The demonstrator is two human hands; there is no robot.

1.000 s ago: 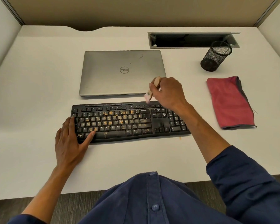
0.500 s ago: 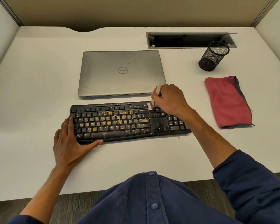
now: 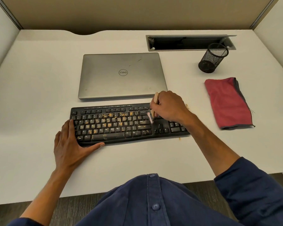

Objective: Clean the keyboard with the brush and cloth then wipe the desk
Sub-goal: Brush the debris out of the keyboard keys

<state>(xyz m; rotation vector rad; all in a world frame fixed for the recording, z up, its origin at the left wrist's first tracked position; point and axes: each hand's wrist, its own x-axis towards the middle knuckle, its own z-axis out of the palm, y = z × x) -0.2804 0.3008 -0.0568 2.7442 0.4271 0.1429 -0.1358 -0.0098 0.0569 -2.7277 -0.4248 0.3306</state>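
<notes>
A black keyboard (image 3: 114, 124) lies on the white desk (image 3: 31, 95), its middle keys strewn with orange crumbs. My right hand (image 3: 168, 106) grips a small wooden-handled brush (image 3: 154, 103); its pale bristles touch the keys near the Enter key. My left hand (image 3: 70, 144) lies flat against the keyboard's left end, fingers straight along the side and thumb along the front edge. A folded red cloth (image 3: 227, 101) lies on the desk to the right of the keyboard.
A closed silver laptop (image 3: 122, 75) sits just behind the keyboard. A black mesh pen cup (image 3: 212, 57) lies tipped at the back right, in front of an open cable tray (image 3: 189, 43). A few crumbs (image 3: 180, 138) lie by the keyboard's right end.
My right hand has brought the brush down from the keyboard's back edge onto the keys near Enter. My left thumb has slid from the bottom keys to the front edge.
</notes>
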